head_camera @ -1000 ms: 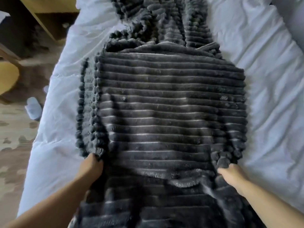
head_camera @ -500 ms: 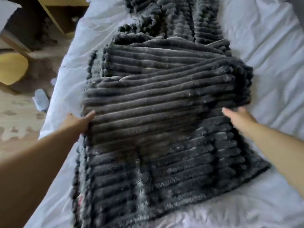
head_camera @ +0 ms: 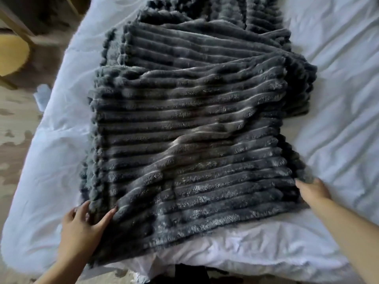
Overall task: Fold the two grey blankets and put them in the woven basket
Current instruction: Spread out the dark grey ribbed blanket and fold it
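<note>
With the blanket lying across the middle of the bed, you are gripping its near corner with your left hand fingers while your right hand, grip unclear, is touching its edge, so you should be tugging both sides evenly, smoothing ripples.

Dark grey ribbed plush blanket: charcoal pile in parallel horizontal ridges, paler silvery sheen along the rib crests. Crumpled white cotton bedsheet: plain white, faint blue-grey shading in the creases. Mottled floor: beige with brown blotches. Round seat: plain mustard yellow.

Plush ribbed blanket, creased cotton sheet
</note>
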A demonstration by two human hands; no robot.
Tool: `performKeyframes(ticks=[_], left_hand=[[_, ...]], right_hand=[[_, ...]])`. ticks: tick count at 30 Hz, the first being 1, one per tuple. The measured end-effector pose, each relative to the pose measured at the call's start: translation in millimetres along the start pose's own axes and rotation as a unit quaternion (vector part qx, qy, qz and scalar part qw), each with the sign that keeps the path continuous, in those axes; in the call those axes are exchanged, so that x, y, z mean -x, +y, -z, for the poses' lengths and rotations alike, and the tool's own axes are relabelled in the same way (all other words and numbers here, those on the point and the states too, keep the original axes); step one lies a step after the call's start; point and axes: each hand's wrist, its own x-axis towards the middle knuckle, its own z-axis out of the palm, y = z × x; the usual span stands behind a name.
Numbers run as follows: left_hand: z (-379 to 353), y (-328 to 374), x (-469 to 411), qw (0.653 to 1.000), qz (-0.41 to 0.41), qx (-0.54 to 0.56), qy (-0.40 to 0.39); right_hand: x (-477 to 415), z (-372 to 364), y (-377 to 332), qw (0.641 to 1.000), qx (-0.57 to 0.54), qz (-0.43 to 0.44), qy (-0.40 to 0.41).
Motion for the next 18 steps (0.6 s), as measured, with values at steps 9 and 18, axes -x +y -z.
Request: performKeyframes(ticks=[9, 18], left_hand=[[11.7, -21.3, 30.2, 0.990, -0.126, 0.017, 0.060], [92.1, -37.2, 111.0, 0.947, -0.003, 0.318, 0.048]], right_hand=[[54.5, 31.9, 47.2, 0.998, -0.006, 0.066, 0.003], [212.3, 127.3, 132.0, 0.908, -0.402, 0.052, -0.107]])
